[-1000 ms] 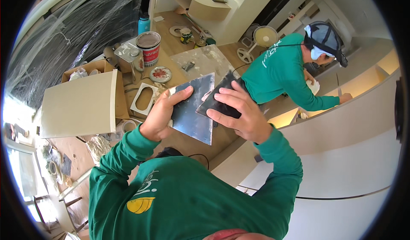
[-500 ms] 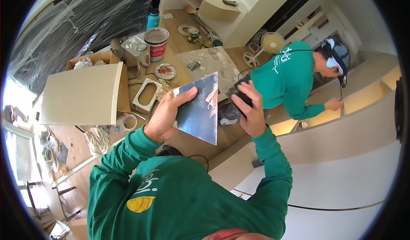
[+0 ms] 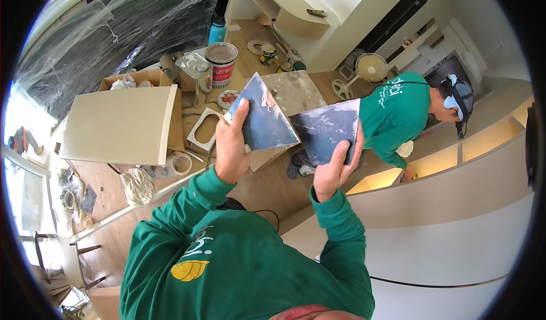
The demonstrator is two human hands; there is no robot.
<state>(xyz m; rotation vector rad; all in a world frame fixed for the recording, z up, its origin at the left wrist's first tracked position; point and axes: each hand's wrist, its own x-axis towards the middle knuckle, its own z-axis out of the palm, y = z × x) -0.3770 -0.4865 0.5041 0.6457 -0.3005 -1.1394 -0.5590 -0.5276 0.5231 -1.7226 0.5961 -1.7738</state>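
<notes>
In my left hand (image 3: 228, 152) is a broad flat metal scraper (image 3: 263, 122), tilted, with my thumb lying on its face. A smear of pinkish filler (image 3: 268, 98) sits near its upper corner. My right hand (image 3: 334, 175) grips a second broad scraper (image 3: 325, 129), its dark face streaked with pale residue and the thumb pressed near its lower edge. The inner corners of the two blades meet or nearly meet; I cannot tell whether they touch. Any handles are hidden by my hands.
An open filler tin (image 3: 222, 69), its smeared lid (image 3: 228, 98) and a cut-out board (image 3: 205, 129) lie ahead on the left. A beige panel (image 3: 119, 124) leans by a cardboard box (image 3: 174, 115). At right, a person in green (image 3: 398, 109) bends over lit shelf recesses (image 3: 435, 162).
My right hand has turned, so its scraper now shows its broad face beside the left one. The left scraper has tilted. The other person's arm has moved lower and leftward.
</notes>
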